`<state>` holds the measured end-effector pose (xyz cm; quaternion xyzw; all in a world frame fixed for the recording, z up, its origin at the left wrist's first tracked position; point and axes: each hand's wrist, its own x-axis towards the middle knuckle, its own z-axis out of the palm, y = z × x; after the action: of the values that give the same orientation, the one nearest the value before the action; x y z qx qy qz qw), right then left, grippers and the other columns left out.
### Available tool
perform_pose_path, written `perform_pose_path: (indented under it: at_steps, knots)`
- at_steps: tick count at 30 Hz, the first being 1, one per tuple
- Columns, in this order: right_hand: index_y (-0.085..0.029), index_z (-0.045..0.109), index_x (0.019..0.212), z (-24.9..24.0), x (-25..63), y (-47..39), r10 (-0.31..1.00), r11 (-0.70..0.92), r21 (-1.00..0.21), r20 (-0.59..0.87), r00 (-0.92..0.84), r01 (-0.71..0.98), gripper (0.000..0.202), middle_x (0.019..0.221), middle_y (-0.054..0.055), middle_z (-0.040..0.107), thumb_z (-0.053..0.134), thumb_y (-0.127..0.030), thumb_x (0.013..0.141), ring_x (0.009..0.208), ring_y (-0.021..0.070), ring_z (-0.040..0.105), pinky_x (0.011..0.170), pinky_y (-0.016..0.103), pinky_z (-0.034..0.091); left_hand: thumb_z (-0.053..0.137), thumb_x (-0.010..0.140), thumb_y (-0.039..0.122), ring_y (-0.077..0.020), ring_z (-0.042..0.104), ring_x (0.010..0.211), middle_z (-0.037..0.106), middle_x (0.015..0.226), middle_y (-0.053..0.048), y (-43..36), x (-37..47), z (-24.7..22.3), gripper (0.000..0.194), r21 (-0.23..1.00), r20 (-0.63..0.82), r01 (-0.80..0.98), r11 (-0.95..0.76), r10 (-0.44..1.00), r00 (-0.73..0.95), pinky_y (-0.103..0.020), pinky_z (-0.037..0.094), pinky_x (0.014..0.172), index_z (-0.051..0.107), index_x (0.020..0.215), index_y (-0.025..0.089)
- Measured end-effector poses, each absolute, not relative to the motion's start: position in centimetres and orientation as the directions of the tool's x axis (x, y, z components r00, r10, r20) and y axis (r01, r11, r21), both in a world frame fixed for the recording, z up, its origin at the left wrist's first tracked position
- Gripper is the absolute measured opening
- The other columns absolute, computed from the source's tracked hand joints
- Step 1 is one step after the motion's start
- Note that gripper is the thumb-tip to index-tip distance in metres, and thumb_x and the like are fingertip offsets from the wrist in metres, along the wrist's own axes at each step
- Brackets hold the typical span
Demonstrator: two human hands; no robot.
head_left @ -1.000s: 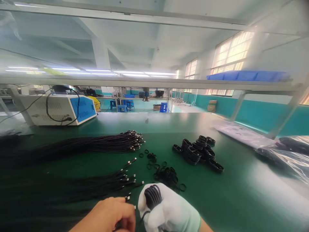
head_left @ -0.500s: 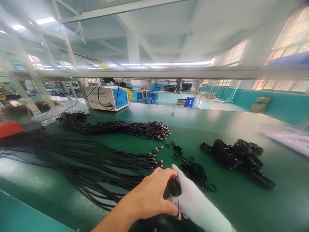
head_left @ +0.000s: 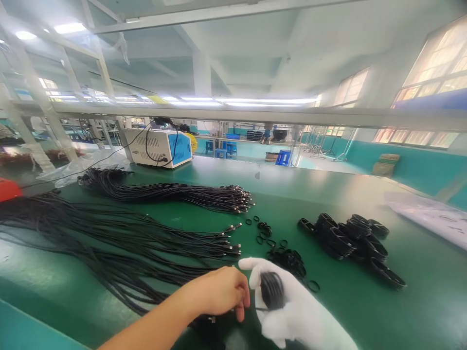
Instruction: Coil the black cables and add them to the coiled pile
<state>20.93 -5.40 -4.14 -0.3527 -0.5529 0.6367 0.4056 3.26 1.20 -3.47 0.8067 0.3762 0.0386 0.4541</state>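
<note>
My right hand (head_left: 288, 306), in a white glove, is closed round a small coiled bundle of black cable (head_left: 272, 290) at the lower centre. Just left of it is my bare left hand (head_left: 228, 294), its fingers curled down; whatever they hold is hidden. A cable connector shows below the left wrist. Long black cables (head_left: 146, 233) with metal plugs lie to the left, and another bunch (head_left: 175, 192) stretches behind them. Beyond my right hand is a pile of small black rings (head_left: 290, 262).
Several coiled black cables (head_left: 343, 236) are heaped on the green table (head_left: 365, 194) at the right. A white and blue machine (head_left: 158, 148) stands at the back. A red object (head_left: 9, 189) sits at the left edge, clear plastic (head_left: 430, 216) at the far right.
My left hand has moved left, away from the coil it was touching. The coil now shows plainly in my gloved right hand. The view has shifted slightly.
</note>
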Motion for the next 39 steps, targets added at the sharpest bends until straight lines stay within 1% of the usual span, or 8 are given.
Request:
perform_pose_path:
  at_steps: [5, 9, 18, 22, 26, 30, 35, 39]
  knots:
    - [-0.023, 0.041, 0.093, -5.2, 21.4, -5.0, 0.846, -0.129, -0.815, 0.206, -0.492, -0.565, 0.05, 0.092, 0.005, 0.063, 0.076, -0.034, 0.06, 0.036, 0.0042, 0.046, 0.032, 0.015, 0.028, 0.053, 0.068, 0.017, -0.0127, 0.054, 0.061, 0.069, 0.073, -0.003, -0.1, 2.4, -1.9, 0.015, 0.952, -0.259, 0.301, 0.056, 0.672, 0.693, -0.019, 0.041, 0.048, 0.059, 0.082, 0.016]
    - [-0.023, 0.041, 0.095, -5.6, 20.4, -4.8, 0.806, -0.071, -0.81, 0.298, -0.512, -0.582, 0.049, 0.071, 0.002, 0.065, 0.076, -0.038, 0.065, 0.038, 0.0067, 0.05, 0.035, 0.014, 0.032, 0.064, 0.065, 0.017, -0.0082, 0.051, 0.05, 0.063, 0.066, 0.0, -0.7, 3.1, -0.7, 0.017, 0.987, -0.142, 0.015, 0.161, 0.816, 0.561, -0.021, 0.043, 0.05, 0.052, 0.076, 0.015]
    - [-0.02, 0.044, 0.105, -6.6, 20.6, -4.6, 0.845, -0.082, -0.812, 0.251, -0.472, -0.578, 0.051, 0.066, 0.003, 0.064, 0.075, -0.032, 0.066, 0.041, 0.0078, 0.051, 0.038, 0.014, 0.034, 0.066, 0.069, 0.021, -0.0075, 0.05, 0.048, 0.056, 0.06, 0.003, -0.7, 5.9, -2.3, 0.018, 0.982, -0.118, -0.068, 0.177, 0.853, 0.508, -0.019, 0.036, 0.047, 0.053, 0.08, 0.016]
    - [-0.016, 0.041, 0.119, -6.5, 21.1, -4.4, 0.866, -0.145, -0.806, 0.177, -0.467, -0.574, 0.057, 0.067, 0.003, 0.062, 0.068, -0.024, 0.069, 0.043, 0.008, 0.053, 0.042, 0.015, 0.037, 0.055, 0.077, 0.017, -0.0126, 0.056, 0.073, 0.064, 0.094, -0.002, -0.9, 5.0, -0.9, 0.018, 0.98, 0.099, 0.123, -0.154, 0.923, 0.372, -0.023, 0.043, 0.065, 0.059, 0.094, 0.02]
    - [-0.011, 0.04, 0.123, -7.2, 20.9, -4.6, 0.739, -0.334, -0.757, 0.161, -0.655, -0.562, 0.064, 0.065, 0.007, 0.063, 0.063, -0.041, 0.072, 0.041, 0.0115, 0.053, 0.038, 0.018, 0.038, 0.055, 0.073, 0.012, -0.0168, 0.052, 0.096, 0.061, 0.104, 0.001, -0.5, 3.9, 1.3, 0.044, 0.843, 0.143, 0.294, -0.451, 0.714, 0.685, -0.025, 0.042, 0.079, 0.062, 0.111, 0.032]
    - [-0.012, 0.052, 0.109, -7.3, 20.3, -4.6, 0.714, -0.437, -0.703, 0.108, -0.691, -0.561, 0.062, 0.081, 0.009, 0.062, 0.048, -0.064, 0.076, 0.049, 0.0128, 0.057, 0.041, 0.022, 0.044, 0.066, 0.068, 0.021, -0.0141, 0.054, 0.075, 0.062, 0.082, 0.002, 1.3, 3.9, 1.3, 0.039, 0.904, -0.029, 0.276, -0.325, 0.599, 0.801, -0.023, 0.042, 0.067, 0.066, 0.106, 0.027]
    - [-0.017, 0.049, 0.114, -6.4, 19.9, -4.0, 0.942, -0.171, -0.908, -0.037, -0.334, -0.382, 0.059, 0.1, 0.008, 0.053, 0.075, -0.031, 0.064, 0.083, 0.0183, 0.057, 0.067, 0.033, 0.053, 0.069, 0.066, 0.044, -0.0126, 0.051, 0.057, 0.056, 0.064, 0.004, 2.3, 4.4, -0.7, 0.034, 0.819, -0.069, 0.514, -0.253, 0.848, 0.526, -0.022, 0.036, 0.051, 0.069, 0.092, 0.022]
    - [-0.016, 0.048, 0.115, -6.3, 20.1, -3.9, 0.93, -0.23, -0.902, -0.094, -0.355, -0.364, 0.061, 0.106, 0.01, 0.05, 0.075, -0.029, 0.062, 0.089, 0.0228, 0.058, 0.071, 0.039, 0.053, 0.051, 0.08, 0.024, -0.0119, 0.055, 0.066, 0.062, 0.083, 0.003, 1.0, 4.3, -1.9, 0.023, 0.732, 0.159, 0.545, -0.409, 0.88, 0.447, -0.023, 0.043, 0.062, 0.066, 0.098, 0.027]
